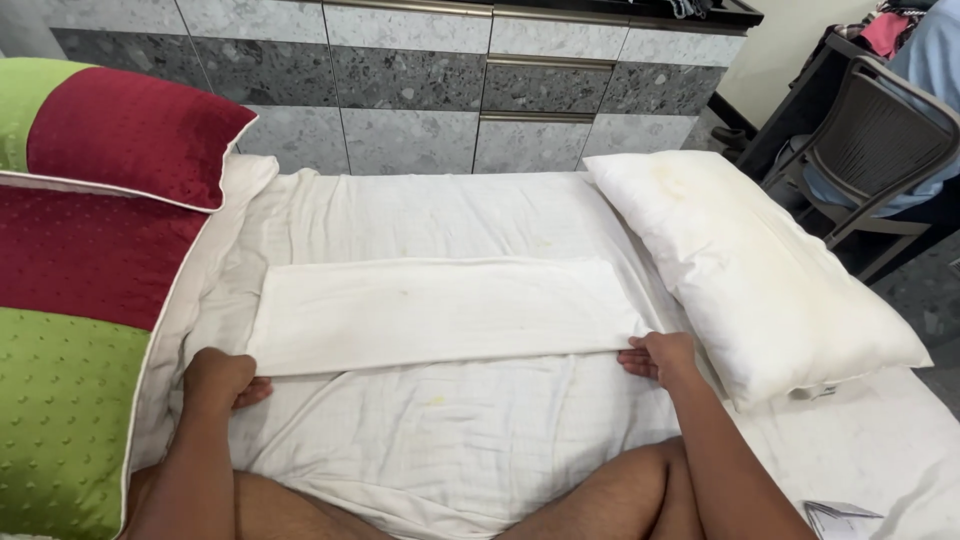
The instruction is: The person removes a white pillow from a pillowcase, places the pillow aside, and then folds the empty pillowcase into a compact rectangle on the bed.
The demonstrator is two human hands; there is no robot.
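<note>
In the centre of the frame, the left hand (218, 380) and right hand (657, 356) are each pinching a near corner of the folded white rectangular cloth (440, 312), keeping its edge taut and flat on the white-sheeted bed (480, 440).

One item qualifies: a small white paper packet or leaflet (840, 518) at the lower right corner of the view, lying on the white sheet (880, 450). Shape: flat, angular, partly cut off by the frame edge. Markings: faint grey print, too small to resolve. No signs or screens are visible.
</note>
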